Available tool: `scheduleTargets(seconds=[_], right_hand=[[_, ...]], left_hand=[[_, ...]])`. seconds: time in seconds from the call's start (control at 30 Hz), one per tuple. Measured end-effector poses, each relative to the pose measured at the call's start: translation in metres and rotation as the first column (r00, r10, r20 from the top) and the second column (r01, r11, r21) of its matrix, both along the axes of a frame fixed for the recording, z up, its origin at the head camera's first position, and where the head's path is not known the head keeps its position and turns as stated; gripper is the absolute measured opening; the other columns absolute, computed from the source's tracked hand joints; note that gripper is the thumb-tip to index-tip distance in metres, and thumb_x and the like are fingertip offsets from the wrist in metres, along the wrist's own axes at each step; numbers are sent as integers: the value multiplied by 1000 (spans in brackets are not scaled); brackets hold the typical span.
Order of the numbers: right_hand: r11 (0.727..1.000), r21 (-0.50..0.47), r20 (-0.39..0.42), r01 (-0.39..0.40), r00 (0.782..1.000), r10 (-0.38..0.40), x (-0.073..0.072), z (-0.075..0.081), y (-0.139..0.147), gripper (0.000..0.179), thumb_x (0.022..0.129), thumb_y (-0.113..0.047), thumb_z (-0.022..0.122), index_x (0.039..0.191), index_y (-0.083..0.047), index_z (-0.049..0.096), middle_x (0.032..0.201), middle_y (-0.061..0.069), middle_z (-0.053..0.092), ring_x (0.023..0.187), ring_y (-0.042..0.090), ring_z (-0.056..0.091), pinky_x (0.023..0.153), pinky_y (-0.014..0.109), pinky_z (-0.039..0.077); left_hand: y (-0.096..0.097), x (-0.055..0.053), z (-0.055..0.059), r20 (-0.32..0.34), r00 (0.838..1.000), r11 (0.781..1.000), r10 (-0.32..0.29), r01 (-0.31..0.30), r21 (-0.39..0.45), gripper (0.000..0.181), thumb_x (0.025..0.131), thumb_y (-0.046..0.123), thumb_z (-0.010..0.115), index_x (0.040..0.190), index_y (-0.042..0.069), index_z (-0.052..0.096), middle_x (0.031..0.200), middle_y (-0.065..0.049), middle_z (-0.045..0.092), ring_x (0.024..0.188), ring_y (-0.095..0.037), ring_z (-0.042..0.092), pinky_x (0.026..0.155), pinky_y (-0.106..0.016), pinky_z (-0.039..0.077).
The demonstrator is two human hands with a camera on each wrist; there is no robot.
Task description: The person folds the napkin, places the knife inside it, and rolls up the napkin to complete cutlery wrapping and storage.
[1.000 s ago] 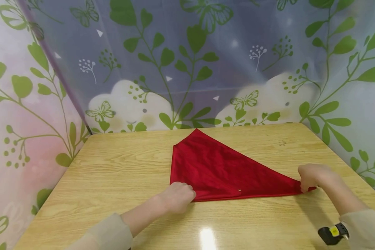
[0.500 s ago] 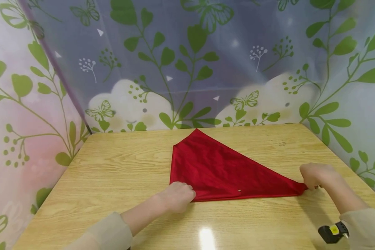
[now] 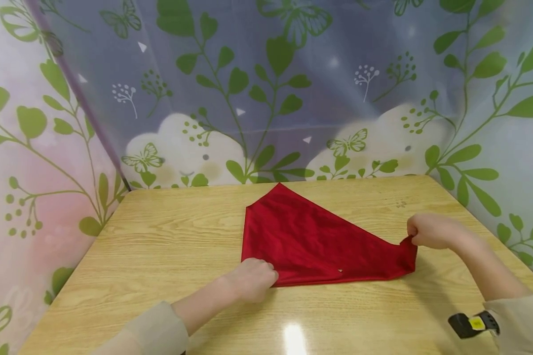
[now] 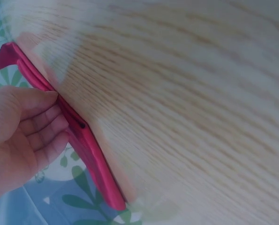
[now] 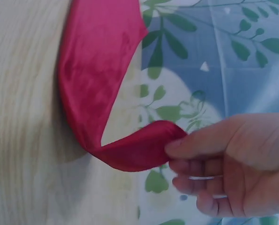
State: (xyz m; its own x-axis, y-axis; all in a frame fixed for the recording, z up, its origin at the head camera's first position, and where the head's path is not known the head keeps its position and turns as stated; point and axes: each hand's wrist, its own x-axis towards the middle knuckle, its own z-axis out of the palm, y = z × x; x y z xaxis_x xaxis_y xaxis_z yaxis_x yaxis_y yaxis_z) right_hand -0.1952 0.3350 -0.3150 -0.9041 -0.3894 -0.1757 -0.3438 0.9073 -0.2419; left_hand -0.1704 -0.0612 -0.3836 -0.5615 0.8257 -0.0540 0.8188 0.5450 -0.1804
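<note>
A shiny red cloth (image 3: 311,236), folded into a rough triangle with a clipped left side, lies on the table in the head view. My left hand (image 3: 254,279) pinches its front edge near the left corner; in the left wrist view the thumb and curled fingers of that hand (image 4: 29,124) are at the layered edge of the cloth (image 4: 99,173). With thumb and fingers my right hand (image 3: 433,230) pinches the cloth's right tip, lifted off the table and bent up. The raised tip of the cloth (image 5: 139,145) twists toward the fingers in the right wrist view.
The wooden table (image 3: 160,236) reaches back to a blue-grey curtain (image 3: 195,98) printed with leaves and butterflies. Patterned cloth walls stand on both sides. A black strap device with a yellow label (image 3: 473,324) sits at the right sleeve.
My right hand has moved left and up from the far right, drawing the cloth's right tip off the table and folding it back. The left hand has stayed in place.
</note>
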Motion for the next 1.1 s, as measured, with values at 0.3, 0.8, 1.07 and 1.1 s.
scheduleTargets(seconds=[0.3,0.8,1.07,1.1], right_hand=[[995,-35,-131,-88,988,83,3,18,-33,6,81,-6,65,77,-11,63,73,-7,55,63,10,47,57,29,40],[961,-147,-324,-236,929,178,4,21,-90,7,82,-9,67,83,-14,63,81,-9,53,65,5,48,58,26,42],[925,-139,-343,-354,893,291,-2,16,-121,10,82,-7,66,82,-16,63,77,-11,53,66,4,46,61,25,42],[918,-140,-345,-372,887,307,-3,14,-125,10,82,-6,67,82,-16,64,77,-11,53,67,4,47,62,25,43]], left_hand=[[-1,-1,0,-13,1000,1000,-17,17,2,26,76,2,63,60,15,47,58,4,44,50,-8,38,44,-20,27],[-4,-2,-1,24,1000,999,-10,8,51,27,74,2,63,59,16,46,58,4,43,51,-10,43,44,-20,29],[-8,-4,-1,152,988,985,11,-37,166,34,75,0,59,55,16,37,56,9,30,54,-6,25,47,-19,21],[-9,-5,-1,171,985,982,19,-50,181,34,75,0,59,55,17,37,57,9,28,56,-6,23,48,-19,20]])
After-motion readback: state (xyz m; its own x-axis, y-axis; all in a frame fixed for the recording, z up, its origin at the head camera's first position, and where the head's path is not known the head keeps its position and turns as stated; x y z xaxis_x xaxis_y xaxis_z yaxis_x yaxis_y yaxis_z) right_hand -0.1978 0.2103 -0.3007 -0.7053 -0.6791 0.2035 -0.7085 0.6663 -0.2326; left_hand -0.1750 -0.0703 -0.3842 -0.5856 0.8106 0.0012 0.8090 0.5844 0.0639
